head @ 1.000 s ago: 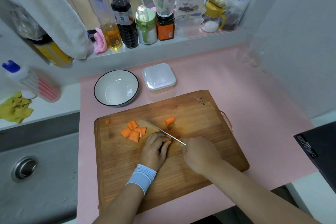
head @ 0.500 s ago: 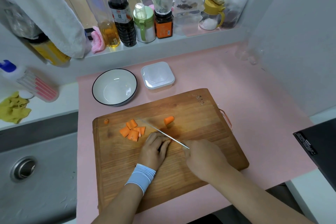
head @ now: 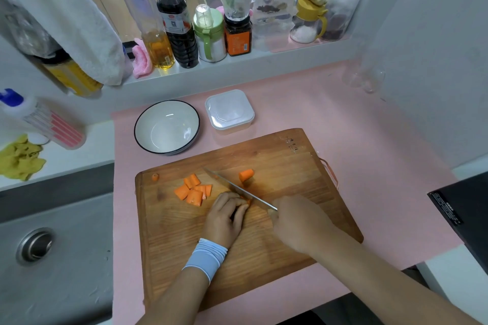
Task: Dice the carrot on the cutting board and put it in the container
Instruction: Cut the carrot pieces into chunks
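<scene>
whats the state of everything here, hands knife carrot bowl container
left hand, curled on carrot piece, pinning it
right hand, gripping knife
knife, blade down at the carrot piece
cut pieces, loose cluster on cutting board
carrot chunk, uncut, beyond the blade
bowl, empty
container, lid on

Dark sauce bottle and green-lidded jar on sill; yellow cloth.
</scene>
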Tool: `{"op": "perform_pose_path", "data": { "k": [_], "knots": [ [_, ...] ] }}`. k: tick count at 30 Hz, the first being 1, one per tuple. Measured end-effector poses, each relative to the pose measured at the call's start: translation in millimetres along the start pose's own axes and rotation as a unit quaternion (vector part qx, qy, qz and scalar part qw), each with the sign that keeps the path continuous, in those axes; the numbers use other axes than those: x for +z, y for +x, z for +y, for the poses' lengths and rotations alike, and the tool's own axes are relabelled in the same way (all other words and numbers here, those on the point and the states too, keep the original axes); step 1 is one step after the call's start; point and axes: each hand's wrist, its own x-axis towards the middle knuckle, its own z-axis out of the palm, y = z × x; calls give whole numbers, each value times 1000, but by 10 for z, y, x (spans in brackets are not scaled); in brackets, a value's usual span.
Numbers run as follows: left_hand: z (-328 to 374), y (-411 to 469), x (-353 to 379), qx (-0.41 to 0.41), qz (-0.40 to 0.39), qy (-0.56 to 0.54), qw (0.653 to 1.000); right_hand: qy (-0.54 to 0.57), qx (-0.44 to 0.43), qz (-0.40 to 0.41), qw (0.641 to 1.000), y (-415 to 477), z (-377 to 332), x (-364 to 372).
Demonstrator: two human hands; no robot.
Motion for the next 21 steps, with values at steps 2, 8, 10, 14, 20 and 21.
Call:
{"op": "perform_pose_path", "data": {
  "k": [2, 8, 10, 14, 20, 21],
  "knots": [
    [9, 10, -5, 3, 0, 2, 1000, -12, 2, -9, 1000, 27, -7, -21],
    [17, 6, -9, 2, 0, -1, 1000, 0, 3, -21, 1000, 90, -57, 14],
    [19, 13, -14, 2, 0, -1, 1000, 3, 8, -29, 1000, 97, -37, -8],
    [28, 21, -23, -3, 0, -4, 1000, 0, 17, -37, 999, 99, -5, -39],
    [29, 12, -22, -3, 6, -14, 1000, 2, 13, -42, 999, 198, -72, 45],
    [27, 14, -23, -4, 6, -13, 1000, 0, 11, -42, 999, 200, -61, 44]
  ]
}}
